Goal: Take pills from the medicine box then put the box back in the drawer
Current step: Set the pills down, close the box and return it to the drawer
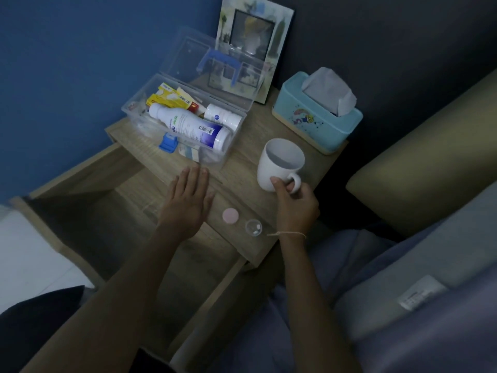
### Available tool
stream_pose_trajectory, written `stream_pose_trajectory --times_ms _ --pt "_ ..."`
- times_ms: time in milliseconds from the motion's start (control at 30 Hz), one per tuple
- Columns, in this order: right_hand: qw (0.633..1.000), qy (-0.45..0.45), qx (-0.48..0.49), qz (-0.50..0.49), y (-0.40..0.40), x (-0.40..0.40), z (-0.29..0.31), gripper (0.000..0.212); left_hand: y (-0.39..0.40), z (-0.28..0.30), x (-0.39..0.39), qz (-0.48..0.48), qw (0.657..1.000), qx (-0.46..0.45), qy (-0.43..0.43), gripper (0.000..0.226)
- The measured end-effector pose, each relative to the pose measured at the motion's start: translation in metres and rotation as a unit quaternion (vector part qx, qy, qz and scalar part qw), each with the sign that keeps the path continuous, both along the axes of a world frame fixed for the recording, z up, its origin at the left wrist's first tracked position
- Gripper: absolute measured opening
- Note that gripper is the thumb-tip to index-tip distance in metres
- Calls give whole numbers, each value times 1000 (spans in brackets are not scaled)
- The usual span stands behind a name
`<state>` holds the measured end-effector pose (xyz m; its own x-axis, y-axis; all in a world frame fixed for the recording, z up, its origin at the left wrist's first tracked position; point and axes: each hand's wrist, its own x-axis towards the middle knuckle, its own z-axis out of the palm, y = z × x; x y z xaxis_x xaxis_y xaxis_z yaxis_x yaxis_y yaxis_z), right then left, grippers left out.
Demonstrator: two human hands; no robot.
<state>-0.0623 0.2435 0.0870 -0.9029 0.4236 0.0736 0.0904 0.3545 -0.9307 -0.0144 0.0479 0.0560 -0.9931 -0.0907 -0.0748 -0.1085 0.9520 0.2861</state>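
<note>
Landmark: the box (185, 122), clear plastic, lid tipped back against a photo frame (254, 47), sitting on the nightstand (242, 157) top.

Left of and below the box, the drawer (113, 211) stands pulled out; we see nothing in it, though it is dim in there. The box's blue latch (168, 142) hangs on its near wall. Inside lie a big white bottle (188, 126), a smaller one behind it, and yellow cartons at the far left end.

Just in front of the box our left hand (188, 200) hovers flat, fingers spread, holding nothing, not touching the box. Right of that hand, also in front of the box, sit a pink cap (230, 215) and a small clear cup (253, 227) with what looks like pills in it; we can't count them.

Further right of the box our right hand (293, 200) grips the handle of a white mug (279, 164). Beyond it, a tissue box (317, 119).

Handling, as we judge it: the box is rigid, light shell, moderately loaded, smooth walls likely slippery. The contents are loose and will shift if it tilts. We'd shut the lid, snap the latch, then lift by the blue lid handle (215, 63) or by both short ends, keeping it level into the drawer.
</note>
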Motion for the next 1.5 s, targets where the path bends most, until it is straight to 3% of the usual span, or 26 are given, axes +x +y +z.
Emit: stream_pose_trajectory --times_ms 200,333,600,700,800,900,1100,1300,1500 --pt "1000 -15 10 9 0 30 -12 33 -1 -4 0 -3 1000 3 6 75" --pt "999 -24 9 23 0 35 -16 34 -3 -11 -1 0 1000 1 7 60" --pt "998 -36 24 49 1 43 -20 31 -4 -13 -2 -4 1000 15 6 59" --pt "996 -50 -40 63 1 45 -16 48 -3 -6 -1 -3 1000 29 -7 59" --pt "998 -37 18 57 -1 57 -4 66 -3 11 3 15 996 87 -30 57" --pt "986 85 106 101 -10 76 7 56 -1 28 27 53 995 80 7 52" --pt "897 122 289 311 -43 103 21 58 -4 51 76 66 996 3 68 48" --pt "865 94 333 364 -62 104 33 66 -28 78 92 92 992 -22 88 50" --pt "856 115 353 359 -85 33 71 71 -63 103 63 92 988 -38 116 51"
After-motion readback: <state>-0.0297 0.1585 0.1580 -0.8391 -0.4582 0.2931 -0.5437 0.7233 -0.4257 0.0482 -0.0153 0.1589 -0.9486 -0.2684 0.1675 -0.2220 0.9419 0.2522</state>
